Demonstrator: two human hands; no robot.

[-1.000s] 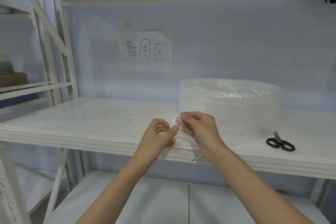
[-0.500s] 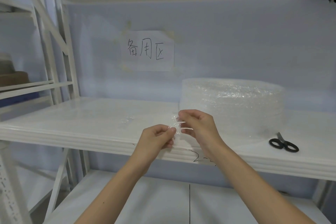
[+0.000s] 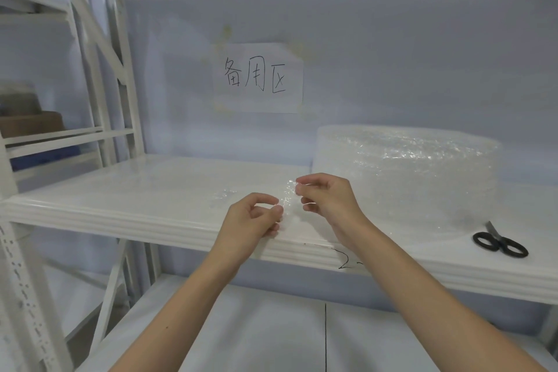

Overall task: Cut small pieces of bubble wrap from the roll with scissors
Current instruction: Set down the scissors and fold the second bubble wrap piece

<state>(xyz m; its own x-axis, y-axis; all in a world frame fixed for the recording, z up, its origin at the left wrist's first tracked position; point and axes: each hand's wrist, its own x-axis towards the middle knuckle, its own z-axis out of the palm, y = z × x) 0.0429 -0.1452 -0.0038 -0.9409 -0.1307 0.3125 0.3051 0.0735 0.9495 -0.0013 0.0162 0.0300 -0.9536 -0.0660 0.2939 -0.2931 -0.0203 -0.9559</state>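
- We are holding a small piece of bubble wrap (image 3: 288, 201) between our two hands, just above the front edge of the white shelf (image 3: 120, 205).
- Our left hand (image 3: 250, 222) is curling nearly closed, thumb and forefinger pinching the piece's lower left edge.
- Our right hand (image 3: 327, 199) is also closing in a pinch, fingertips gripping the piece's upper right edge, the other fingers folding loosely beneath.
- The bubble wrap roll (image 3: 404, 172) is lying flat on the shelf, just behind and to the right of our right hand, its loose sheet spreading toward the shelf's front.
- The black-handled scissors (image 3: 499, 243) are resting on the shelf to the right of the roll, well apart from both hands; neither hand is touching them.
- Another clear scrap (image 3: 225, 194) is lying on the shelf just left of our hands.
- A paper sign (image 3: 258, 78) is hanging on the back wall, taped at its corners, reading "备用区" in black handwriting.
- A handwritten mark (image 3: 350, 263) on the shelf's front lip is reading "2-"; our right forearm is hiding whatever follows.
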